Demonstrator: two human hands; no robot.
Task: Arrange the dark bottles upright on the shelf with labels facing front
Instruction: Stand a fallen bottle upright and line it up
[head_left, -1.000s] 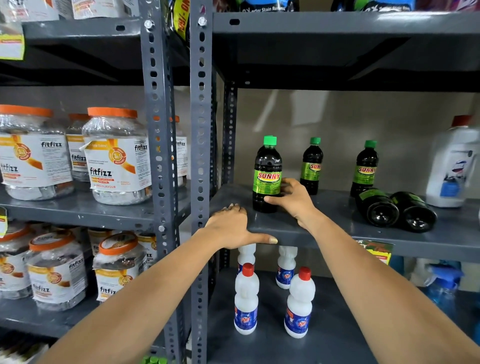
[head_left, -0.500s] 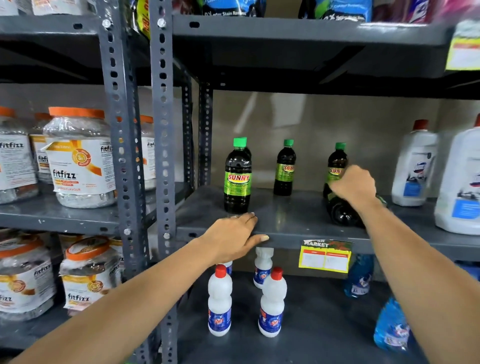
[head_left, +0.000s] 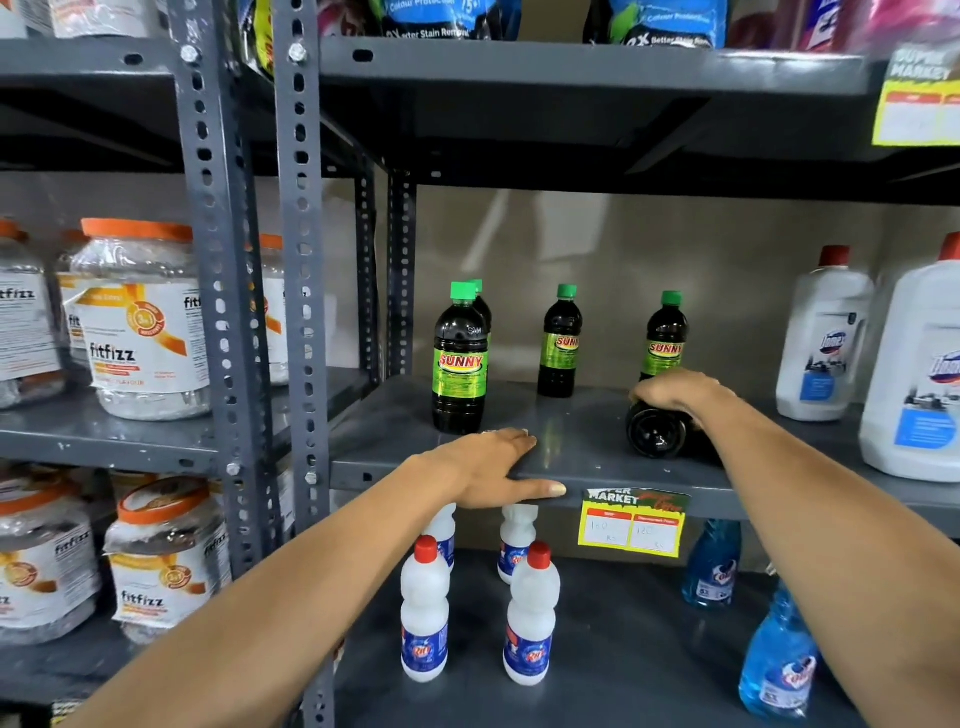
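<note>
Dark bottles with green caps and green SUNNY labels stand upright on the grey middle shelf (head_left: 571, 457): one at front left (head_left: 459, 364) with another half hidden right behind it (head_left: 482, 306), one further back at the middle (head_left: 560, 343), one at the right (head_left: 666, 338). A dark bottle (head_left: 655, 431) lies on its side with its base toward me. My right hand (head_left: 675, 391) is closed over its top. A second lying bottle is hidden behind my right forearm. My left hand (head_left: 488, 467) lies flat on the shelf's front edge, holding nothing.
Large white bottles with red caps (head_left: 823, 338) stand at the shelf's right end. A yellow price tag (head_left: 631, 522) hangs from the shelf edge. Below stand small white bottles (head_left: 531, 613) and blue spray bottles (head_left: 776, 660). Jars with orange lids (head_left: 140, 322) fill the left rack.
My right hand left the front-left upright bottle, moved right and settled on the lying bottle. The view shifted to the right. My left hand stayed on the shelf edge.
</note>
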